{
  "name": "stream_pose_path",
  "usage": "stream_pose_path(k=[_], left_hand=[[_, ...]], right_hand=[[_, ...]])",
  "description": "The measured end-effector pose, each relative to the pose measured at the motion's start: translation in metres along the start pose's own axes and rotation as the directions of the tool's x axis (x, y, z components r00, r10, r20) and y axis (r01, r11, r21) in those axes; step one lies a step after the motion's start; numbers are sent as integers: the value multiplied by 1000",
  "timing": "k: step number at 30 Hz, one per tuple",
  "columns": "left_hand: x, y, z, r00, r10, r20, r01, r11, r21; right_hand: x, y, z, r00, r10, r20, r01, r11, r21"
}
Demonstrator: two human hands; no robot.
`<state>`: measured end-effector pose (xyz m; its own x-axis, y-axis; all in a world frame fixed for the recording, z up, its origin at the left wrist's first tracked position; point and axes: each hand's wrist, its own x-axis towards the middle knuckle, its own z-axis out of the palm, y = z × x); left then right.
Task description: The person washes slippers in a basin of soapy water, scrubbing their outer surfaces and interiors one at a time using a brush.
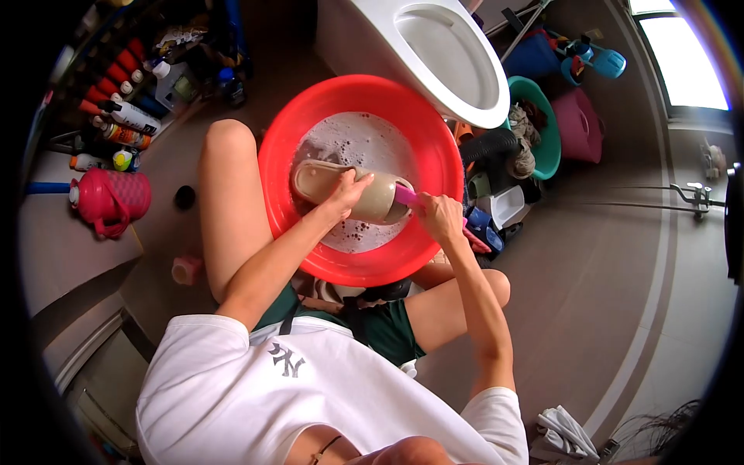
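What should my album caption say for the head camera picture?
Over a sudsy red tub, left hand holds a beige slipper; right hand grips a pink tool.

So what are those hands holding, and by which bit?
The left hand holds a beige slipper by its middle; the right hand holds a pink tool by the end outside the slipper.
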<state>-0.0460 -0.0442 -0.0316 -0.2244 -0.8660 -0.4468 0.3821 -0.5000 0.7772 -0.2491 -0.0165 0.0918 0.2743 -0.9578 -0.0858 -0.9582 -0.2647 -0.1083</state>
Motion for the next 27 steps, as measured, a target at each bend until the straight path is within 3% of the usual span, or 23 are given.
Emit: stream_pose_path(k=[2,6,8,11,17,20,23,27], left_hand=[[12,-17,-5,1000,-4,-12,5,996,86],[0,-2,-1,988,-135,80,140,988,-68],[-8,14,3,987,-145,70,151,984,-92],[-1,6,1,986,-61,157,77,993,-95],[-4,3,16,995,-7,100,21,989,-143],[-9,10,20,995,46,91,-43,998,-34],[-14,18,27,996,41,82,-37,998,-48],[-16,29,24,987,148,66,-162,877,453]], right_hand=[[2,-6,3,999,16,33,-15,999,-38],[15,-23,9,992,-70,108,76,996,-55],[20,-30,17,995,-11,94,21,994,-103],[24,-31,-6,986,51,160,-40,997,-71],[9,-16,-24,986,27,165,-28,1000,5],[0,-23,-35,994,46,96,-44,999,-18],[-6,-39,-52,984,102,148,-94,994,-58],[-18,-47,-69,982,85,167,-80,996,-34]])
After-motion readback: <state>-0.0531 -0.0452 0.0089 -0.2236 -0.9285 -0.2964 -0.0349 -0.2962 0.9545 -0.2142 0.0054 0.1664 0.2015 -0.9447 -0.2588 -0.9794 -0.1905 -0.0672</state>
